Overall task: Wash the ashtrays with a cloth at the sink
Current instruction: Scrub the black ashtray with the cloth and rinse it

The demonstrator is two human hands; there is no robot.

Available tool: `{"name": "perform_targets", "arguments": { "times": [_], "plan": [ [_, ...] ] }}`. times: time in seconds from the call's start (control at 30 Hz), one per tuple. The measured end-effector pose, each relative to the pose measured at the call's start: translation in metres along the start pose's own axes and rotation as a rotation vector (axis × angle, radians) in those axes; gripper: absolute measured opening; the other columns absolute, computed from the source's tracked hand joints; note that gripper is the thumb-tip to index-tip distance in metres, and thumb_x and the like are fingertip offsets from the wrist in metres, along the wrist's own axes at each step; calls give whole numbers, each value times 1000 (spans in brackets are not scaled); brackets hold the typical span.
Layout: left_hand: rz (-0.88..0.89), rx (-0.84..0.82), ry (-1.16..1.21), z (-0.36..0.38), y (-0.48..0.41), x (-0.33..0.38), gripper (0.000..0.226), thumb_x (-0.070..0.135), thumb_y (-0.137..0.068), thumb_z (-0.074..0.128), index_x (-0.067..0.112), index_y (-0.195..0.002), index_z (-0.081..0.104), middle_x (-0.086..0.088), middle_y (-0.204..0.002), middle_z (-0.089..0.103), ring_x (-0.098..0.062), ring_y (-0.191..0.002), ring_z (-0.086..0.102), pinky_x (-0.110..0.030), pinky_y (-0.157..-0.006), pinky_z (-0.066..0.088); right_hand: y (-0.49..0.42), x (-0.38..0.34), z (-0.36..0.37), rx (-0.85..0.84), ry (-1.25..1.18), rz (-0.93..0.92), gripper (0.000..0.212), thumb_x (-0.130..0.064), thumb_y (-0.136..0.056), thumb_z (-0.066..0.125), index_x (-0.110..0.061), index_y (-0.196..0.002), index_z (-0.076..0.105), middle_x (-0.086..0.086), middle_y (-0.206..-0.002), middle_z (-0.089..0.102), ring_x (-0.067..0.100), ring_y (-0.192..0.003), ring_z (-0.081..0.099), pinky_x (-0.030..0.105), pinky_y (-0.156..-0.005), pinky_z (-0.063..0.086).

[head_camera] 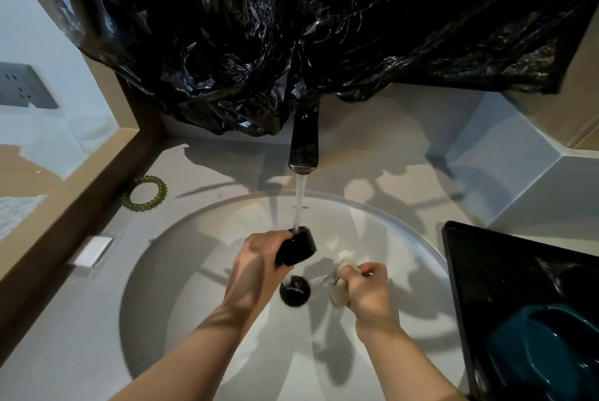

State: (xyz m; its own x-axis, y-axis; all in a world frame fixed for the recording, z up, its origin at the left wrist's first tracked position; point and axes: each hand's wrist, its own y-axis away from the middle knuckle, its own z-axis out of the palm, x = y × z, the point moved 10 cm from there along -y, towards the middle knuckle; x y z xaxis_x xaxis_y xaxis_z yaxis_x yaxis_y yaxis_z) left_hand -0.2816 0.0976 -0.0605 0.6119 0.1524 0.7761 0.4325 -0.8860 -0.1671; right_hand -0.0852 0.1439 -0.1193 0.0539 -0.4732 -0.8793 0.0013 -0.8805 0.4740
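The left hand [259,256] clamps 1 small round black ashtray [297,246] under the dark metal tap [303,145]. The right hand [368,287], lower-right of that tap, is curled round a pale crumpled cloth [337,295]. Best to rotate the ashtray slowly, with a firm grip.

Ashtray [296,246] in my left hand [256,267], under tap [303,144], over sink [181,287]. Cloth [337,293] in my right hand [369,293], just right. Tray [486,271] on worktop [58,352], right of sink.

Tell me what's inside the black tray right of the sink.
A teal dish lies in the black tray; its dark shine and the frame edge hide the rest.
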Motion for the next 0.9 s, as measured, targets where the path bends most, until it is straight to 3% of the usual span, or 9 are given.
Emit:
{"name": "perform_targets", "arguments": {
  "times": [0.1, 0.2, 0.37, 0.47, 0.57, 0.63, 0.7, 0.77, 0.9],
  "plan": [
    [33, -105, -45, 19, 0, 3, 45, 9, -59, 88, 16, -100, 70, 2, -93, 70, -16, -84, 64, -9, -74, 42, -4, -1, -4, -6, -18, -5, 29, 4, -86, 55, -12, -78, 33, 10, -66, 44, 21, -58, 43, 37, -69, 41],
    [-28, -119, -13, 25, 2, -11, 47, 8, -68, 82, 18, -111, 66, 5, -102, 65, -12, -93, 57, 1, -74, 34, -3, -3, -1, -39, -50, -14, 33, 2, -88, 57, -15, -75, 32, 8, -60, 44, 20, -51, 43, 31, -55, 37],
    [-574, -133, 655, 39, 4, -60, 25, 5, -84, 69, 10, -106, 60, -4, -96, 66, -18, -91, 64, -17, -69, 51, -4, -14, 4, -35, -94, -120, 14, -10, -92, 57, -7, -82, 47, 8, -50, 47, 12, -33, 41, 18, -35, 36],
    [-775, -109, 761, 48, 9, -77, 37, 11, -85, 69, -6, -115, 55, -22, -108, 63, -32, -96, 66, -29, -69, 58, -13, -18, 6, -9, -10, -147, 8, -10, -92, 57, -3, -94, 59, 6, -64, 52, 10, -39, 44, 15, -37, 37],
    [-787, -114, 728, 52, 6, -81, 35, 12, -84, 71, -4, -112, 57, -21, -103, 65, -32, -91, 68, -34, -74, 58, -12, -32, 21, -54, -38, -212, 13, 1, -89, 58, -9, -96, 54, 4, -81, 56, 13, -62, 55, 10, -45, 44],
    [-726, -93, 604, 45, 0, -79, 33, 13, -82, 73, 0, -108, 60, -16, -96, 68, -29, -84, 69, -35, -75, 58, -13, -36, 34, -118, -1, -256, 28, 5, -84, 61, -20, -93, 52, 3, -84, 59, 19, -72, 60, 24, -60, 53],
    [-630, -82, 445, 35, -7, -73, 29, 17, -79, 75, 8, -103, 63, -7, -92, 70, -22, -79, 69, -30, -71, 57, -16, -34, 45, -162, 195, -271, 30, 0, -82, 65, -26, -91, 54, -3, -77, 59, 20, -76, 60, 32, -70, 52],
    [-569, -77, 324, 25, -9, -63, 25, 20, -78, 76, 21, -96, 59, 3, -91, 66, -16, -82, 64, -19, -64, 48, -18, -39, 53, -169, 520, -331, 17, -11, -84, 66, -26, -89, 59, -7, -79, 60, 17, -80, 59, 23, -74, 48],
    [-494, -62, 184, 13, -12, -55, 23, 28, -76, 76, 29, -91, 57, 5, -93, 63, -17, -89, 61, -29, -75, 51, -9, -74, 58, 51, 1111, -618, 13, -27, -91, 52, -25, -94, 65, -3, -91, 63, 20, -97, 51, 28, -80, 27]
  ]
}}
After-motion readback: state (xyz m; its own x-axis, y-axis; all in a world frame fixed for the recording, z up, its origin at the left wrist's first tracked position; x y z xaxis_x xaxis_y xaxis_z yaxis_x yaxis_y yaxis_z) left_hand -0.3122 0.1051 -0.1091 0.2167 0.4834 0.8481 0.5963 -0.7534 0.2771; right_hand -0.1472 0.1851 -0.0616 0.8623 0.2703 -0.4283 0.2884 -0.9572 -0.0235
